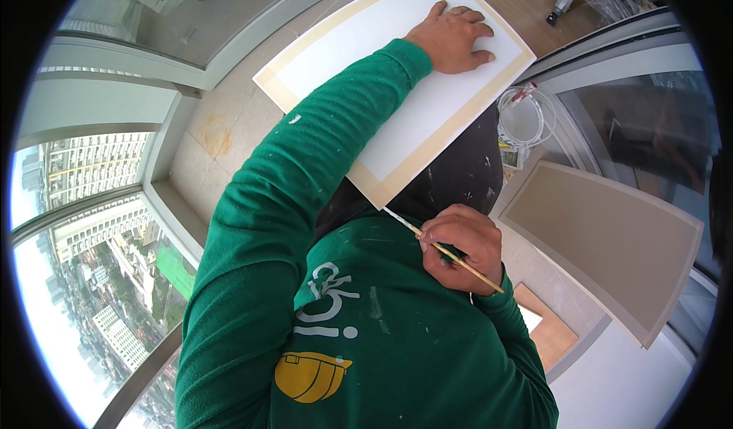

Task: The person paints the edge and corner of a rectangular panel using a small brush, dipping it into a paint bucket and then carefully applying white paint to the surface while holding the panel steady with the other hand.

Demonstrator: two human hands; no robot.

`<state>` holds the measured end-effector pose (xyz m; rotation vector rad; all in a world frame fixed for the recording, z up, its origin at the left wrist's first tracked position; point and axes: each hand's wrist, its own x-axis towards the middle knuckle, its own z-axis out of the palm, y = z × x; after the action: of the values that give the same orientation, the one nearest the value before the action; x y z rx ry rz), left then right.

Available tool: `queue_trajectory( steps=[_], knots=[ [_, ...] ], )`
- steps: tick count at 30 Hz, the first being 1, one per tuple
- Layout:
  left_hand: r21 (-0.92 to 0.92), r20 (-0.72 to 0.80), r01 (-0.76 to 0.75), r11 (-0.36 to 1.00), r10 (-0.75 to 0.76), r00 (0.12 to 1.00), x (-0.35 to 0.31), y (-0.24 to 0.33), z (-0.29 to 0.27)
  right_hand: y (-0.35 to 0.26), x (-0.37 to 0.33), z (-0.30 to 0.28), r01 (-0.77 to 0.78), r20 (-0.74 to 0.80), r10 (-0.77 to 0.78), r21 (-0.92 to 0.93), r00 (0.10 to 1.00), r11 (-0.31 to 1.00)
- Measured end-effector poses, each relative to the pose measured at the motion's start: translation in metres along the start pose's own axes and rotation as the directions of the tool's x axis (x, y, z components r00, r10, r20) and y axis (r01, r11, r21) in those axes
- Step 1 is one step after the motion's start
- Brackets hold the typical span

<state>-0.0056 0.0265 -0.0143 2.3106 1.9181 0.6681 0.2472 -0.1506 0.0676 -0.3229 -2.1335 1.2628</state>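
Observation:
A white rectangular board (427, 123) with a tan tape-like border lies tilted across my dark trousers. My left hand (454, 39) rests on its far part, palm down with fingers spread. In my right hand (462, 246) is a thin paintbrush (477, 274) with a wooden handle, pinched between thumb and fingers. The brush's whitish tip points at the board's near corner; I cannot tell whether it touches. My green sleeves and shirt front carry small white smears.
To the right, a grey-beige panel (611, 238) with a pale border leans near a sliding door. A white bucket (523, 119) stands behind it, beside the board. A brown wooden sheet (546, 330) lies lower right. Windows (92, 268) over city buildings line the left.

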Motion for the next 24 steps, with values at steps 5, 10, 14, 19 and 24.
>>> queue_trajectory(
  steps=[5,10,14,19,24],
  knots=[
    [0.011,0.016,0.008,1.0,-0.008,1.0,0.0001,0.0018,-0.0018,0.0032,-0.0003,0.0015,-0.015,-0.001,0.015,-0.033,1.0,0.999],
    [0.018,0.006,0.018,1.0,-0.018,1.0,-0.001,0.001,-0.0007,0.0013,-0.001,0.0001,-0.015,0.004,0.015,0.005,1.0,1.0],
    [0.016,0.008,0.011,1.0,-0.011,1.0,-0.0001,0.0022,-0.0003,0.0022,0.0011,0.0005,-0.018,0.024,0.018,-0.021,1.0,1.0],
    [-0.01,0.029,0.019,1.0,-0.019,0.999,-0.0015,0.0031,-0.0059,0.0028,-0.0008,0.0004,-0.002,0.005,0.002,0.005,1.0,1.0],
    [0.003,0.019,0.015,1.0,-0.015,1.0,-0.0003,0.0019,-0.0017,0.0049,0.0021,-0.0004,0.012,0.022,-0.012,-0.015,1.0,1.0]
  ],
)
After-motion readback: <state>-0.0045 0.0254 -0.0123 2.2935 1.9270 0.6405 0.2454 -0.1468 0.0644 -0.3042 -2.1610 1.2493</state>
